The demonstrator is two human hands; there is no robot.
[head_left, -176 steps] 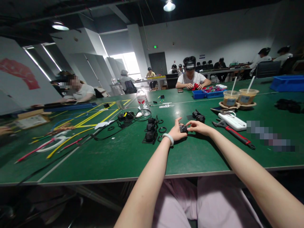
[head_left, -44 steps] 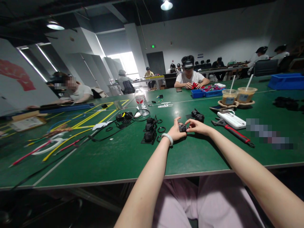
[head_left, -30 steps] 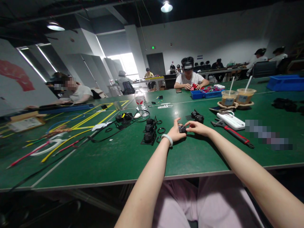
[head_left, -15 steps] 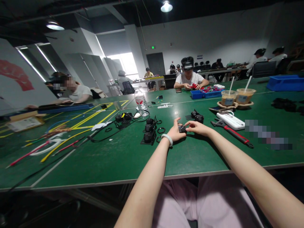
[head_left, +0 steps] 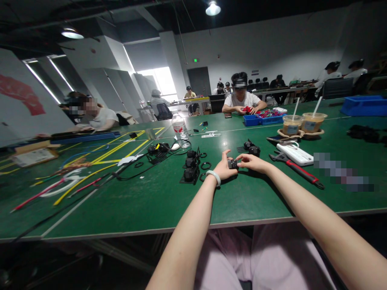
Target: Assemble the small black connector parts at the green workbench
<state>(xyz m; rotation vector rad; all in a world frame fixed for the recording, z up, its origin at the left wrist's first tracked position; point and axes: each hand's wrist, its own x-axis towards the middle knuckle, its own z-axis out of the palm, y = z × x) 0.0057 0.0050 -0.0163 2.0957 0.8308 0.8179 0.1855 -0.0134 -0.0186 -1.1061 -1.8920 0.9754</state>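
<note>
Just above the green table, a small black ribbed part [head_left: 232, 164] sits between my two hands. My left hand [head_left: 224, 167], with a pale bangle at the wrist, is closed around its left side. The fingers of my right hand [head_left: 249, 162] pinch its right side. What exactly the part is, I cannot make out, since my fingers cover much of it. To the left of my hands stand several similar black parts [head_left: 191, 165] in a row. Black rings [head_left: 206, 165] lie beside them. Beyond my right hand rests another black part [head_left: 251, 148].
An adjustable wrench [head_left: 302, 171] with red-and-black handles and a white power bank [head_left: 295, 154] lie to the right. Behind them, two drink cups [head_left: 313, 123] stand in a carrier. A water bottle [head_left: 179, 131] and cables [head_left: 81, 181] are on the left. A co-worker [head_left: 243, 98] sits opposite.
Both hands keep their hold on the small black part with hardly any movement. The whole view has shifted very slightly.
</note>
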